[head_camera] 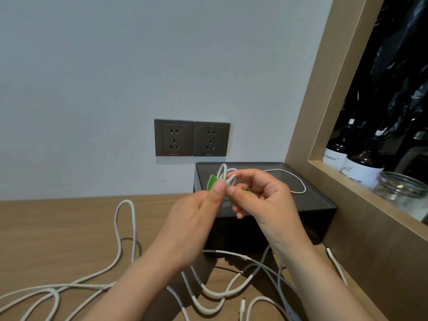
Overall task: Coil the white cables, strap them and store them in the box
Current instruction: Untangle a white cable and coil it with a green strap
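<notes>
While your right hand (261,200) clamps the white cable coil (223,173), your left hand (194,218) pinches the green strap (211,184): wrap tight.

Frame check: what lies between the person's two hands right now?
In the head view, a coiled white cable and a green strap lie between them: the left hand pinches the strap, and the right hand holds the coil.
</notes>
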A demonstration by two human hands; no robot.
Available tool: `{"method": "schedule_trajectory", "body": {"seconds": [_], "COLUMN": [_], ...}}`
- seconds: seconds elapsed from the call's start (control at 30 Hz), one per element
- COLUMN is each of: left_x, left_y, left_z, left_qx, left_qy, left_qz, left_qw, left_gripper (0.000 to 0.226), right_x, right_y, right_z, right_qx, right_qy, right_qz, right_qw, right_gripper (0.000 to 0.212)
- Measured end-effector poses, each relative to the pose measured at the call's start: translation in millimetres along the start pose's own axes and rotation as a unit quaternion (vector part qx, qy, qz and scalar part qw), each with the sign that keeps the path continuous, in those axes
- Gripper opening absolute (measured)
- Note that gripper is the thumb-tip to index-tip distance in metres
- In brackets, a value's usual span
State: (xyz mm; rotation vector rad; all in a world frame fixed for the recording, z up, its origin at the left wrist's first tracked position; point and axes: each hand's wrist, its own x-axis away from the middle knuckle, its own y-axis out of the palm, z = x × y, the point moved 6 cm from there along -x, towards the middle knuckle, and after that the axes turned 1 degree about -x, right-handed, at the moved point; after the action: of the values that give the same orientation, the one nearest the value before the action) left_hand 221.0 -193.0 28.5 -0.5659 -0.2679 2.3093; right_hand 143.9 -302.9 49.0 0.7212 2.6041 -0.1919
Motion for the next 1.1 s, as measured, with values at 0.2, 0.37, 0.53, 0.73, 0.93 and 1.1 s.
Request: {"method": "schedule_trajectory", "body": {"seconds": [0.2,0.37,0.53,0.73,0.93,1.1], "left_x": [-3.0,-3.5,-2.9,-4.7,-4.2,-3.3], "left_y": [0.2,0.6,-1.0,0.1,-0.7,3.5], "left_z": [-6.3,-7.3,-8.4,-12.5,-15.1,-18.8], "left_qx": [0.006,0.015,0.029,0.041,0.080,0.187], "left_qy": [0.014,0.018,0.028,0.018,-0.052,-0.126], "left_qz": [-0.014,-0.027,-0.021,0.006,0.059,0.029], "left_qw": [1.000,0.999,0.999,0.999,0.994,0.974], "left_gripper": [0.062,0.053,0.046,0.045,0.048,0.050], "right_x": [0.1,0.2,-0.5,0.4,1.0,0.4], "right_y": [0.8,0.2,0.3,0.9,2.2,1.9], "right_z": [-1.4,-1.3,0.4,-0.2,-1.1,5.8], "right_qx": [-0.006,-0.003,-0.006,0.004,-0.022,-0.026], "right_qy": [0.001,0.001,0.002,-0.003,0.009,0.034], "right_qz": [0.003,0.000,0.000,-0.005,-0.012,-0.010], "right_qw": [1.000,1.000,1.000,1.000,1.000,0.999], "right_gripper": [0.017,0.017,0.018,0.018,0.033,0.020]}}
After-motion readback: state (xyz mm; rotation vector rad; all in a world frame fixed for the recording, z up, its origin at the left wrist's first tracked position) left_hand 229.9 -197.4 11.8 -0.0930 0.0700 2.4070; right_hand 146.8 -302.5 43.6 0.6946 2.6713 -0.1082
